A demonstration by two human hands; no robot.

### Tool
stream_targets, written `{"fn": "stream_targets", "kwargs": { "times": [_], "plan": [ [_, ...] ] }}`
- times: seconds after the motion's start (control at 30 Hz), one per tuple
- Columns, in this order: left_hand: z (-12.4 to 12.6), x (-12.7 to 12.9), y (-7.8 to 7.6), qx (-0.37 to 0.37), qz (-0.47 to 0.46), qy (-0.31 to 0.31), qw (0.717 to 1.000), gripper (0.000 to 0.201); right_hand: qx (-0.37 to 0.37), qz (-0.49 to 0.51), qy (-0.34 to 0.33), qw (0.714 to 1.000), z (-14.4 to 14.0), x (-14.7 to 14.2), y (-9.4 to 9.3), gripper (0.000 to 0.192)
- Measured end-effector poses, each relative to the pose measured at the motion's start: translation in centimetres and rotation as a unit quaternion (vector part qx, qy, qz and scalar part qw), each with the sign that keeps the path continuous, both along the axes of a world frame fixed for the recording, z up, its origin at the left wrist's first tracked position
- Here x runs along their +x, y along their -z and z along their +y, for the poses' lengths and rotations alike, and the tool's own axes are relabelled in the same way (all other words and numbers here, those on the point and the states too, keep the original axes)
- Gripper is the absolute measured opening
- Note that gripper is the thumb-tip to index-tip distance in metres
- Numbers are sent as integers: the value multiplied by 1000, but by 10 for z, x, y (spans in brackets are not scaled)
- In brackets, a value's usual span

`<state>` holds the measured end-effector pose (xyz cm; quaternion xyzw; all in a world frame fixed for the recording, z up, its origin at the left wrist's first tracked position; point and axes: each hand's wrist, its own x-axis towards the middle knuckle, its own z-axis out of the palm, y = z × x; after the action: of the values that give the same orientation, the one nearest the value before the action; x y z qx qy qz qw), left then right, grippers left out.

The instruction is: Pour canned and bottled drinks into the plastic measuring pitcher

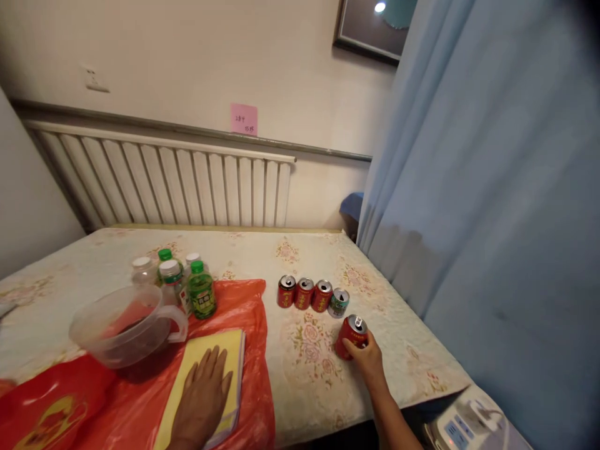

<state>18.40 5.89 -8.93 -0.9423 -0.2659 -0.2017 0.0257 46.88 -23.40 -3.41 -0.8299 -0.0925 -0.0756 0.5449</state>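
**Rt hand on tilted can, lt hand flat on pad**

While the right hand (368, 359) grips a red can (351, 336) near the tabletop's (412, 350) right edge, fingers are wrapped around the can's near side, closed on it. Can leans away from the hand, pull-tab top facing up and far, base on the cloth; looks gripped from the side so it can be stood or slid, judging by the tilt.

Left hand (202, 394) lies flat, palm down, fingers spread, holding nothing; it presses on a yellow pad (234, 350), prob. steadying it on the slick red plastic bag (248, 306) beneath.

Just beyond the held can: row of four cans (313, 294), upright, touching side by side, three red, one green/white at the right end. Metal, cylindrical, shiny tops.

Far left: cluster of plastic bottles (178, 278), green and white caps, beside a clear plastic jug (122, 325) with handle. Tabletop cover is pale, floral, textured. Blue curtain (492, 187) at right; ribbed radiator (178, 187) along the far wall.
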Motion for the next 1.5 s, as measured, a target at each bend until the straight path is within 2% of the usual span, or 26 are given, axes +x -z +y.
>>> {"fn": "stream_targets", "kwargs": {
  "times": [0.3,0.57,0.77,0.9,1.17,1.33,1.5],
  "plan": [
    [6,1,5,28,10,6,1000,53,-15,-14,75,997,-1,67,-4,63],
    [11,2,11,37,20,8,999,56,-14,-41,82,996,13,102,-1,63],
    [12,1,11,38,24,8,999,55,-10,-43,68,997,18,111,15,68],
    [12,1,11,32,22,8,999,57,-7,-44,29,999,12,109,30,63],
    [20,1,21,24,23,13,999,57,-9,-74,-21,997,1,112,55,59],
    [22,-1,25,36,29,16,999,57,-24,-79,-22,996,1,116,62,59],
    [23,-2,26,38,30,13,999,57,-38,-83,-21,996,2,116,61,56]
  ]
}}
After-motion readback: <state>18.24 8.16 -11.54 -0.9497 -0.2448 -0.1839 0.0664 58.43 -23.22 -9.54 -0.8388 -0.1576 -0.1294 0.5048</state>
